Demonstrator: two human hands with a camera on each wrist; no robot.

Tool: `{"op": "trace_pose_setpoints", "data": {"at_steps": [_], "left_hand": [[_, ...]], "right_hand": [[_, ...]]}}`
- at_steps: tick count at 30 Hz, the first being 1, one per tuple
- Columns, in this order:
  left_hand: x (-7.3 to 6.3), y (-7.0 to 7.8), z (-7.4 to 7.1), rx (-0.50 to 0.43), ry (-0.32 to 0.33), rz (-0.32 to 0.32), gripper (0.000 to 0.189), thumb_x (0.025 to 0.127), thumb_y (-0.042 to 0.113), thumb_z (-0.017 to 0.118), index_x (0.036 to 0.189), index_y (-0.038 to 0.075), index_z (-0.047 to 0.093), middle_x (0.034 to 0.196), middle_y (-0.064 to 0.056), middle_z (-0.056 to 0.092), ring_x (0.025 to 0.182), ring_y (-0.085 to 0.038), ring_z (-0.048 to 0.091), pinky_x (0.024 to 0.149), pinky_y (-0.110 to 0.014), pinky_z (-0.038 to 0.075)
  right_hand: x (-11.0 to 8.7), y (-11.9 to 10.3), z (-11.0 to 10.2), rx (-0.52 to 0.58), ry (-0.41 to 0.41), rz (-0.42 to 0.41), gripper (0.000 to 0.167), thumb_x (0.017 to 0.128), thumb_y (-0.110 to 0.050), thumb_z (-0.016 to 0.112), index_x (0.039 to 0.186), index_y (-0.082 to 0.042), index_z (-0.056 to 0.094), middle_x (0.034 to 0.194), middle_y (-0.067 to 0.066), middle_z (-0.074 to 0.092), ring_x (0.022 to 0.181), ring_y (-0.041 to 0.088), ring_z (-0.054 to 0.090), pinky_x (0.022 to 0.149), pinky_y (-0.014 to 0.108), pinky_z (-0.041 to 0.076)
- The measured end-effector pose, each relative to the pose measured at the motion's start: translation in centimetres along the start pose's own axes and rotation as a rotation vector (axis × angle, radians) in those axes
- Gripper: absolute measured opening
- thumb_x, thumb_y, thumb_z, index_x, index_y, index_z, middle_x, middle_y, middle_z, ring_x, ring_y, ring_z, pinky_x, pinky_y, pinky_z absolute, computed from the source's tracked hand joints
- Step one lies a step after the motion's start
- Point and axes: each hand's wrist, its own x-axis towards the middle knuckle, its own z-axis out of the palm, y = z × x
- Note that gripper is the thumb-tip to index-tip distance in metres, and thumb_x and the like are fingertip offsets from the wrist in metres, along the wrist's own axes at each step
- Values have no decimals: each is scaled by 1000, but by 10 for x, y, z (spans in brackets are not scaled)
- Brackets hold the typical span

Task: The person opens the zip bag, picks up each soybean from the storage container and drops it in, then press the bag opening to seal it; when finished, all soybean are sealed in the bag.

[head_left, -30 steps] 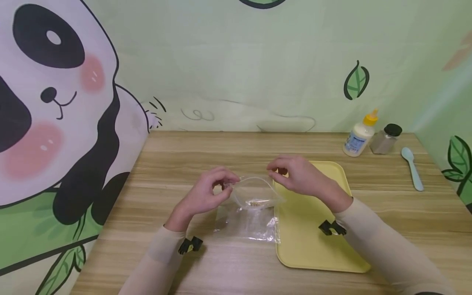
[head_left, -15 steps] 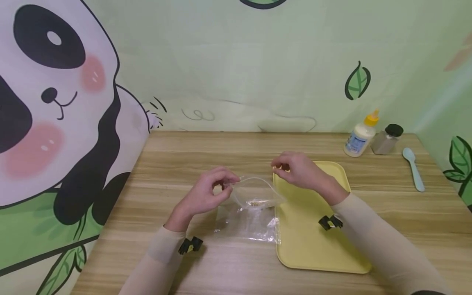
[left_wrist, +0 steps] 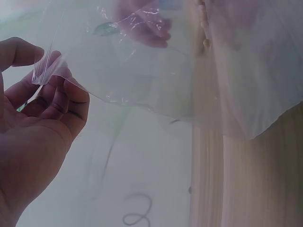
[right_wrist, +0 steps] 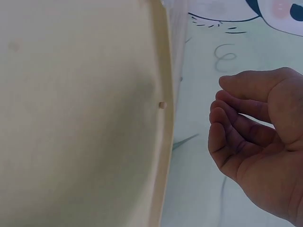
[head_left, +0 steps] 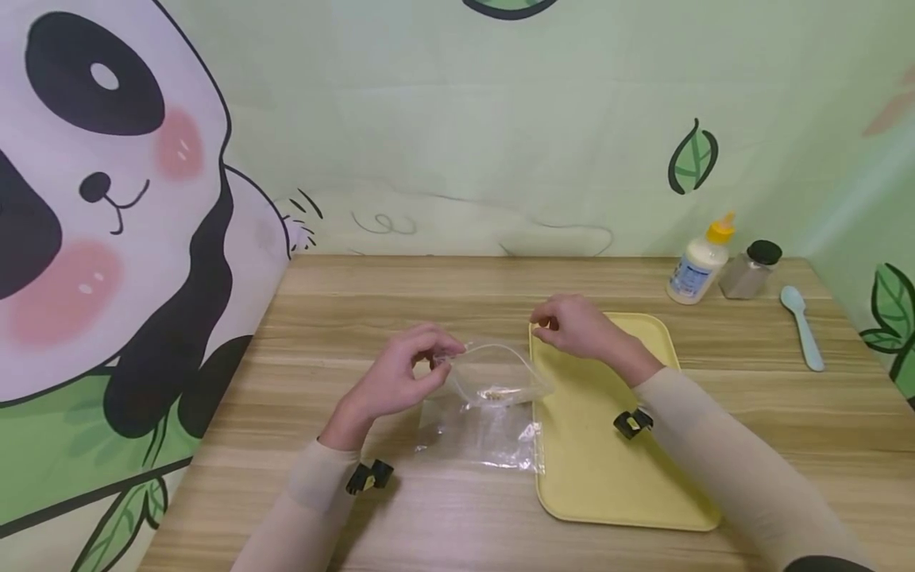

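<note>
A clear zip bag (head_left: 493, 433) stands with its mouth spread and its lower part on the table. Through the plastic shows a small heap of tan bits (head_left: 495, 394); a few of the bits (left_wrist: 206, 43) also appear in the left wrist view. My left hand (head_left: 407, 369) pinches the bag's left corner between thumb and fingers. My right hand (head_left: 582, 330), fingers loosely curled around nothing, hovers over the upper left of the yellow tray (head_left: 608, 477), apart from the bag. In the right wrist view the same hand (right_wrist: 255, 142) is bare of any object.
The tray lies just right of the bag, which overlaps its left edge in the head view. Farther back stand a white bottle with a yellow cap (head_left: 696, 266) and a black-lidded jar (head_left: 749, 272). A light blue spoon (head_left: 802, 327) lies at the right.
My right hand has shifted slightly right, farther from the bag's mouth, and its forearm has swung a little. The left hand and the bag stay put.
</note>
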Motion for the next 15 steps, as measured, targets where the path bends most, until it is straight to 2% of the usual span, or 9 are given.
{"op": "trace_pose_setpoints", "data": {"at_steps": [5,15], "left_hand": [[-1,0,1,-20,4,-4,26,83,-3,61,108,1,67,100,-11,67,82,-14,57,68,-26,53],[-1,2,0,-14,0,-13,25,83,-2,62,108,0,67,101,-12,67,83,-14,58,70,-26,54]], "right_hand": [[3,6,6,3,-23,28,14,85,-11,70,94,-1,74,81,5,71,73,16,63,70,35,55],[7,18,15,0,-118,82,15,86,-12,68,97,-2,75,84,5,73,75,16,65,74,35,56]]}}
